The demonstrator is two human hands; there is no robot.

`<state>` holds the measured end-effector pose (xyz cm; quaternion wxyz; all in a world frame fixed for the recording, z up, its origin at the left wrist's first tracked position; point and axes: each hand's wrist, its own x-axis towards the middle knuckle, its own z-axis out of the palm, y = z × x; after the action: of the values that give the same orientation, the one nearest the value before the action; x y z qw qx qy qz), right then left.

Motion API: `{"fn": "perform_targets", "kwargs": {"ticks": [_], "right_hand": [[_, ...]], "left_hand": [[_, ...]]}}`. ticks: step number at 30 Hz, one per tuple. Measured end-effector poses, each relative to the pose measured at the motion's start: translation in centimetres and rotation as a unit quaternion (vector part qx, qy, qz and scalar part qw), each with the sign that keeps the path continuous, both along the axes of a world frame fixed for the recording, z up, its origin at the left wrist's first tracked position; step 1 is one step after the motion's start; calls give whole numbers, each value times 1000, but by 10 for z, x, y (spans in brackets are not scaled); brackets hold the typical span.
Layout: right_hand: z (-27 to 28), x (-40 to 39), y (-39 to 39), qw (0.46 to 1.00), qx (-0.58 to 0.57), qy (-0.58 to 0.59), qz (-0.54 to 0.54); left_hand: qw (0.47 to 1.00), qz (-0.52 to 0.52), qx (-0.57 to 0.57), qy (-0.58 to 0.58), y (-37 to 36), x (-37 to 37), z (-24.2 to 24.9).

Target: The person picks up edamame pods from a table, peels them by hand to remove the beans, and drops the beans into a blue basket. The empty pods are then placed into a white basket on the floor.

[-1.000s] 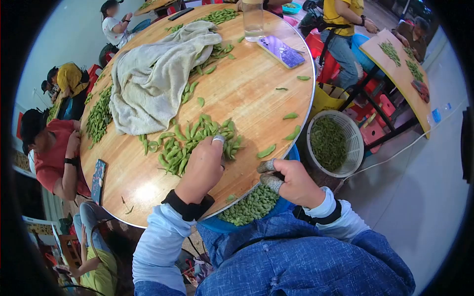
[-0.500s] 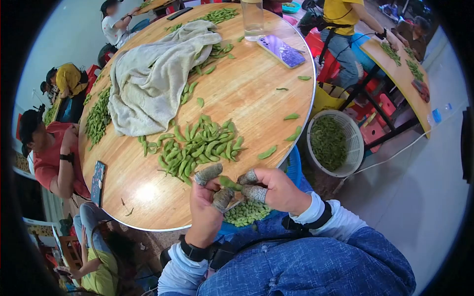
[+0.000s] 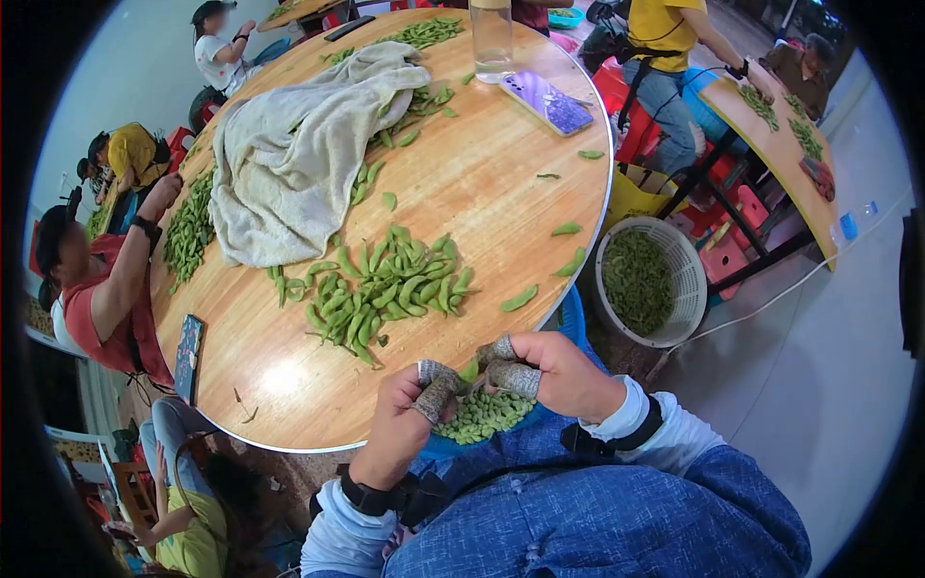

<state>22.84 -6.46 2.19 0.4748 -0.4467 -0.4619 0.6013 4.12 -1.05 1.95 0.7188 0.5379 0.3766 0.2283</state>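
Between my two hands is a green bean pod (image 3: 469, 371), above a blue basin holding shelled beans (image 3: 487, 416). My left hand (image 3: 403, 414) has grey wraps on thumb and finger, pinched together at the pod's left side. My right hand (image 3: 559, 374), with similar wraps, is closed at the pod's right side. Just beyond my hands a pile of green pods (image 3: 395, 289) lies on the round wooden table (image 3: 501, 183).
A grey towel (image 3: 289, 164), a purple phone (image 3: 546, 102), a clear container (image 3: 492, 43) and a dark phone (image 3: 190, 358) are on the table. A white basket (image 3: 686, 279) stands at right. A person in red (image 3: 120, 299) sits at left.
My hands have moved closer together and slightly right over the basin, and less of the pod shows. The person in red has raised an arm towards the pods at the table's left edge.
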Motion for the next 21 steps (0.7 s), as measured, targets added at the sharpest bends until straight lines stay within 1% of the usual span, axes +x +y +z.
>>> {"fn": "perform_targets", "kwargs": {"ticks": [2,5,8,14,17,21], "right_hand": [[2,2,-2,998,-38,41,20],[0,0,-1,997,-47,56,11],[4,-1,-2,996,-63,65,9],[1,-1,-1,999,-42,17,3],[-3,-4,-2,999,-23,15,-20],[-9,-9,-1,999,-25,26,-38]], "left_hand": [[998,34,-33,-42,-7,4,-8],[997,42,-37,-49,-11,6,-5],[998,46,-16,-48,-12,5,-7],[997,48,-22,-63,-13,6,-10],[994,44,-63,-71,-13,7,-7],[994,25,-72,-72,-12,7,-6]]}}
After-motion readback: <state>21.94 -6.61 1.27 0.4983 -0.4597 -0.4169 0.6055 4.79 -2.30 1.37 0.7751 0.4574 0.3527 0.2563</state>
